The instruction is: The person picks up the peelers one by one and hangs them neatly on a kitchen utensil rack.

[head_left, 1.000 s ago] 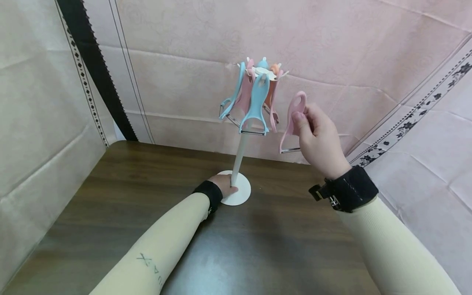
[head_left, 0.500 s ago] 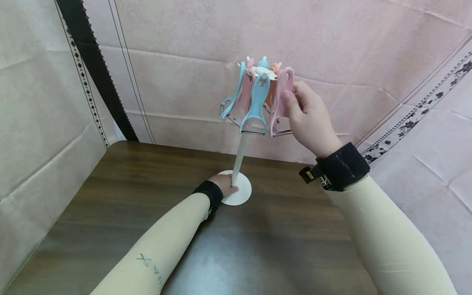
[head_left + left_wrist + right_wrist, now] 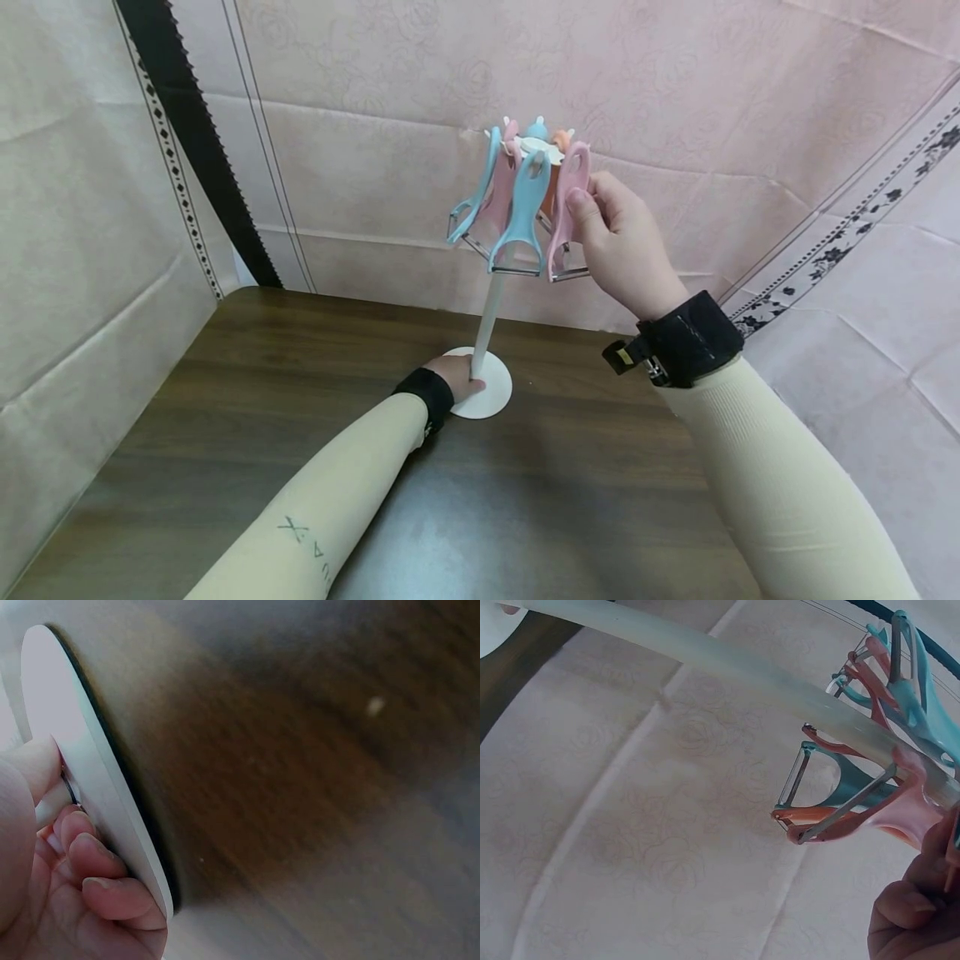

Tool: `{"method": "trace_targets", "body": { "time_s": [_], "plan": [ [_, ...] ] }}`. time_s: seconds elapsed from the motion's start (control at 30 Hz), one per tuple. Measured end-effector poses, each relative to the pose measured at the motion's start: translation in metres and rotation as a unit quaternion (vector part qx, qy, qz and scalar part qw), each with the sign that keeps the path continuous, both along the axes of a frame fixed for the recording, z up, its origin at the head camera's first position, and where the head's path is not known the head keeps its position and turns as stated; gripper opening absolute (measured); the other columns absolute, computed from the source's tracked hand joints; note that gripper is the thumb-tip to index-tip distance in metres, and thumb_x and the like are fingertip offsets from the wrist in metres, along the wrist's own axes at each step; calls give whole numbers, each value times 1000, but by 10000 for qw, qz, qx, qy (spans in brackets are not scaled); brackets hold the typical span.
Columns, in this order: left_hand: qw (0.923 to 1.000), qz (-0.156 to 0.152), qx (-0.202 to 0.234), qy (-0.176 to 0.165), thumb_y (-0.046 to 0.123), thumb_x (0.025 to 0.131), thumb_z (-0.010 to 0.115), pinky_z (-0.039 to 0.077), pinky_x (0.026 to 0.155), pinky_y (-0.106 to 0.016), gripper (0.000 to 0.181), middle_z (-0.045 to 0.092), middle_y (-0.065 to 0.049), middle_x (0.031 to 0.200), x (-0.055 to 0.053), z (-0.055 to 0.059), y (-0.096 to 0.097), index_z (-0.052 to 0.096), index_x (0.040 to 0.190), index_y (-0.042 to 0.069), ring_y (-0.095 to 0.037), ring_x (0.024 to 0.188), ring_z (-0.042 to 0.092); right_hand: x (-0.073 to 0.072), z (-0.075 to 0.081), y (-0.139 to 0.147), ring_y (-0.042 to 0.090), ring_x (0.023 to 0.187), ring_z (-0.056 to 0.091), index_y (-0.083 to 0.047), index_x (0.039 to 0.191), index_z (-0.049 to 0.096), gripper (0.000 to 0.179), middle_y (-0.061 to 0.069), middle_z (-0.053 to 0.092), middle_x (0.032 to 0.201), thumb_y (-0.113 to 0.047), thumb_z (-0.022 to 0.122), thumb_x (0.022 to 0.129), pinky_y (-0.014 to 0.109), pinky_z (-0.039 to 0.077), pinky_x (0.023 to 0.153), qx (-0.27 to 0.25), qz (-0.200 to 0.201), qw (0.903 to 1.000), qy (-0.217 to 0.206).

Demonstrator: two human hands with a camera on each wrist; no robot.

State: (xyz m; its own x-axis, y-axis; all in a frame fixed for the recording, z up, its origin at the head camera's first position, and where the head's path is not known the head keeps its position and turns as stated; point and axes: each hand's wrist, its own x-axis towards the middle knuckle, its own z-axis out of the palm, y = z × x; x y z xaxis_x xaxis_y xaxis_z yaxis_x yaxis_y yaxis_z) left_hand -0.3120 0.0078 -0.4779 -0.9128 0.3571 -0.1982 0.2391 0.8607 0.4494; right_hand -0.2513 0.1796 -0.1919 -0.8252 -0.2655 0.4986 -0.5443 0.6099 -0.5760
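My left hand [image 3: 453,375] grips the foot of a white stand's pole [image 3: 490,312], just above its round base [image 3: 497,392]; curled fingers show in the left wrist view. Around the stand's top [image 3: 534,147] hang several Y-shaped peelers, among them a light blue peeler [image 3: 527,196] in front and another blue peeler [image 3: 480,187] at the left. At the right side my right hand [image 3: 626,242] pinches a pink peeler [image 3: 567,208] by its handle, blade end down. Its handle loop is at the rack's edge; whether a hook passes through it I cannot tell.
The stand is near the back of a brown wooden table [image 3: 360,350]. Pale pink patterned cloth [image 3: 375,183] hangs close behind it, with more cloth at both sides. A black strip [image 3: 195,142] runs down the back left.
My right hand has carried the pink peeler leftward and up to the rack, then slightly further left and down. The left hand and the stand have stayed in place.
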Motion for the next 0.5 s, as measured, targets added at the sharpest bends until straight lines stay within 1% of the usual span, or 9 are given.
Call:
{"method": "trace_targets", "body": {
  "time_s": [0.13, 0.27, 0.33, 0.43, 0.5],
  "plan": [
    [10000, -50, -45, 43, 40, 94, 62, 46, 89, -39, 43, 69, -6, 109, -2, -3, 0, 60, 125, 9, -20, 97, 63, 0, -4, -1, 15, 91, 63, -2, 107, 57, 30, 7, 62, 94, -28, 44, 104, 28, 52, 79, 69, 3, 10000, -16],
    [9999, -62, -32, 73, 39, 94, 62, 46, 91, -40, 45, 68, -7, 111, -3, -4, 1, 59, 126, 9, -21, 100, 63, -1, -6, -1, 15, 87, 62, -2, 106, 58, 29, 8, 63, 93, -28, 45, 103, 26, 52, 76, 57, -22, 10000, 61],
    [10000, -24, -43, 69, 40, 94, 62, 45, 92, -40, 45, 68, -7, 112, -3, -4, 1, 59, 127, 9, -21, 101, 63, -1, -6, -1, 13, 87, 63, -3, 106, 58, 29, 7, 65, 94, -29, 46, 103, 26, 52, 76, 37, -33, 10000, 56],
    [9999, 48, -88, 63, 41, 94, 62, 45, 92, -39, 45, 68, -5, 111, -5, -8, 2, 60, 126, 10, -20, 100, 63, 0, -7, -1, 14, 88, 63, -4, 105, 59, 29, 5, 66, 96, -31, 46, 103, 26, 51, 75, 14, -60, 10000, -10],
    [9999, 90, -73, 56, 41, 94, 62, 45, 91, -39, 44, 68, -5, 110, -6, -10, 2, 60, 125, 10, -20, 99, 63, 0, -8, -2, 15, 82, 61, -4, 103, 59, 30, 6, 64, 92, -31, 47, 102, 24, 49, 70, 29, -94, 9999, -19]
  ]
}}
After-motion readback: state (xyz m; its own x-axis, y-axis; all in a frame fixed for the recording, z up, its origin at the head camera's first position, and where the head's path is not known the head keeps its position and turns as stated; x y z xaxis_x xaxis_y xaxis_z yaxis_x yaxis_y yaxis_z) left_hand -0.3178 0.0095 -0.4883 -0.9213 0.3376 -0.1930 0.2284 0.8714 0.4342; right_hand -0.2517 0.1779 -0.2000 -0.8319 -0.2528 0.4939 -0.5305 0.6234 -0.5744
